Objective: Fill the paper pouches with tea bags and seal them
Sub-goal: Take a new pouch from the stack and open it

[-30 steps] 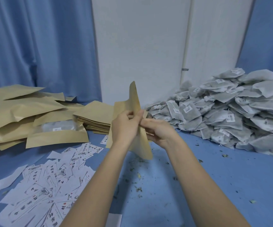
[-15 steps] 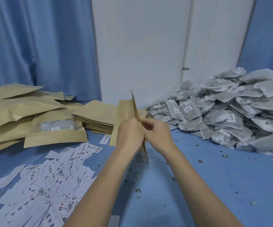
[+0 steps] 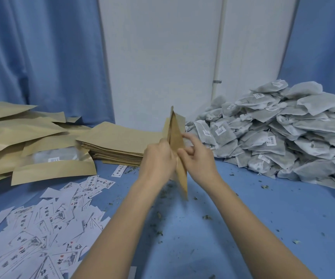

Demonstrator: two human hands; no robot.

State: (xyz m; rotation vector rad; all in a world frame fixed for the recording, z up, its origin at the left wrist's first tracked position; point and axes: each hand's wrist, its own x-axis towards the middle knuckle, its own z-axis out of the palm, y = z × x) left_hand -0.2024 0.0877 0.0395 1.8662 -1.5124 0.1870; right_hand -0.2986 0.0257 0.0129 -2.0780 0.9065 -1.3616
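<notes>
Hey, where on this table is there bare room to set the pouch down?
Bare blue table lies right of the arms, below the tea bag heap, with only loose leaf bits. Crowded: printed labels at lower left, pouch stack and filled pouches behind.

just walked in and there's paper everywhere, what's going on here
A person is packing tea bags into kraft paper pouches. Both hands hold one pouch upright over the blue table: the left hand grips its edge while the right hand works its fingers at the side, apparently spreading it open. No tea bag is in either hand yet. The tea bag heap lies to the right, the stack of empty pouches behind the hands, filled pouches and loose labels to the left.
</notes>
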